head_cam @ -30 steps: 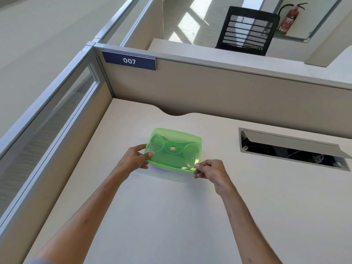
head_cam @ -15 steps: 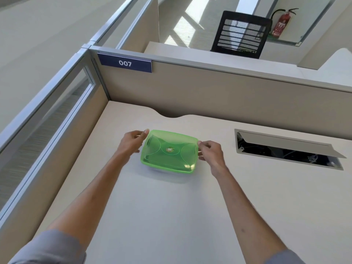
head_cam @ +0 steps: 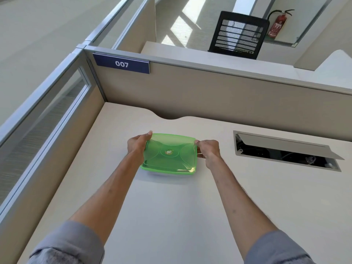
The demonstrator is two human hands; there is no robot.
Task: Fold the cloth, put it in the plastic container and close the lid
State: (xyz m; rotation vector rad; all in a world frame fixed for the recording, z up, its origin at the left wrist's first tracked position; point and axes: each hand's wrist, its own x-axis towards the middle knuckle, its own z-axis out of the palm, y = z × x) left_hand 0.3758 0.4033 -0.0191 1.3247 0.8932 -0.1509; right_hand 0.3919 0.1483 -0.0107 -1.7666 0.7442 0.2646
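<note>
A green translucent lid [head_cam: 169, 152] with a round logo at its middle covers the plastic container on the pale desk [head_cam: 171, 216]. My left hand [head_cam: 138, 144] grips the container's far left corner, with the thumb on the lid's edge. My right hand [head_cam: 208, 150] holds the far right corner, fingers curled over the rim. The cloth does not show; the lid hides whatever is inside.
An open cable hatch [head_cam: 285, 151] with its flap raised lies in the desk to the right. Beige partition walls [head_cam: 209, 100] close the desk at the back and left, with a "007" sign [head_cam: 122, 63]. A black chair back [head_cam: 238, 35] stands beyond.
Both hands slid from the container's near corners to its far corners. The lid, tilted up at first, now lies flat on the container.
</note>
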